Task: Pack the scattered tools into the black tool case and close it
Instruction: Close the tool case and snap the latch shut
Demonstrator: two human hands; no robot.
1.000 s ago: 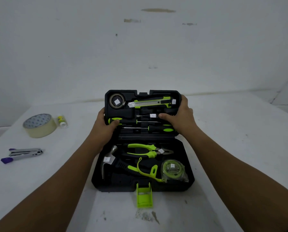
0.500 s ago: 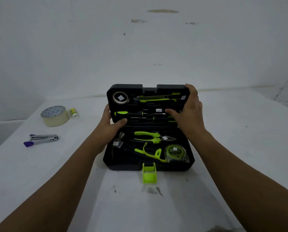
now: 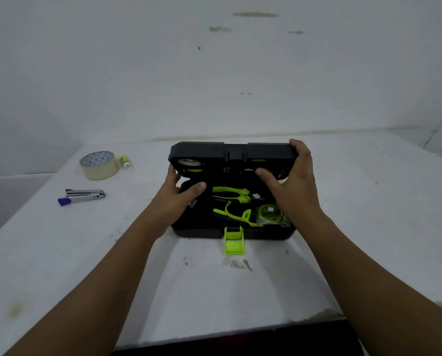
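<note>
The case (image 3: 202, 231) sits on the counter (image 3: 368, 214), its lid (image 3: 214, 151) tilted forward, half shut over the base. The right hand (image 3: 294, 181) grips the lid's right end, fingers (image 3: 298, 146) curled over the top edge and thumb beneath. The left hand (image 3: 175, 199) holds the left end, fingers (image 3: 172, 173) against its side, thumb tucked under. Below the thumbs, pliers (image 3: 230, 192) and a tape measure (image 3: 270, 213) lie in the base. Well left of the left fingers lie a stapler (image 3: 83, 196) and a tape roll (image 3: 99, 165).
</note>
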